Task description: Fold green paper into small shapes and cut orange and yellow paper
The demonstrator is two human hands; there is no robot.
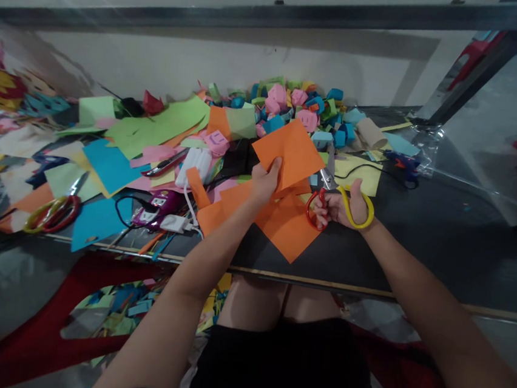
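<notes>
My left hand (267, 176) pinches a square orange paper sheet (295, 155) by its lower left part, thumb on top, and holds it above the table. In my right hand (339, 208) is a pair of scissors (360, 219) with one yellow and one red handle loop. Thumb and fingers sit in the loops, and the handles are spread apart. The blades point away from me, partly hidden beside the held sheet. Below my hands lie more orange paper sheets (293, 234) on the dark tabletop.
Folded paper pieces (309, 121) are heaped along the wall. To the left lie coloured sheets (164, 124), a purple power strip (159, 207), a white charger (194, 166) and second scissors (53, 214). A blue glue gun (403, 162) rests at right. A metal bar (257, 17) crosses behind.
</notes>
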